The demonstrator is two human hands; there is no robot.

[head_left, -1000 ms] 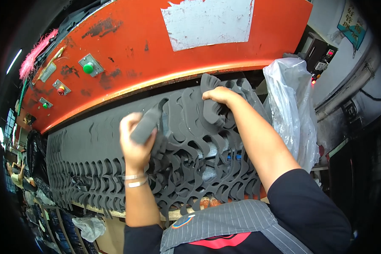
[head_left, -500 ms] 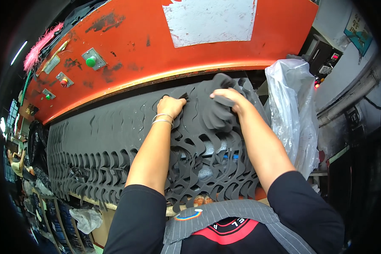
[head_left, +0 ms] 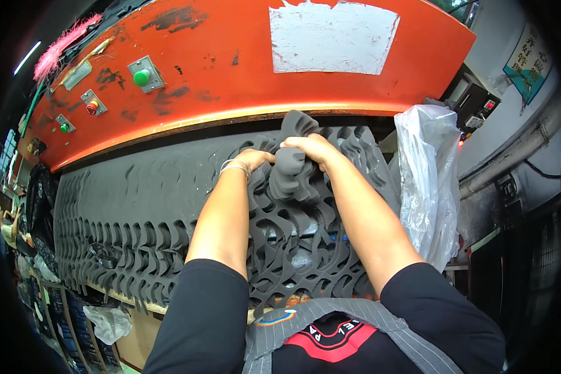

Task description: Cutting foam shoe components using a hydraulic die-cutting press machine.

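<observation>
Left hand (head_left: 252,159) bent over the far part of the cut gray foam sheet (head_left: 153,174) (cannot tell whether pinching anything or merely resting). Right hand (head_left: 315,149), over the sheet's far part too, closed around a bundle of curved gray foam pieces (head_left: 287,177), right of the sheet's middle. Left of the sheet, black plastic (head_left: 40,209); beyond the sheet, an orange machine front (head_left: 230,84); to the sheet's right, a clear plastic bag (head_left: 425,181).
</observation>
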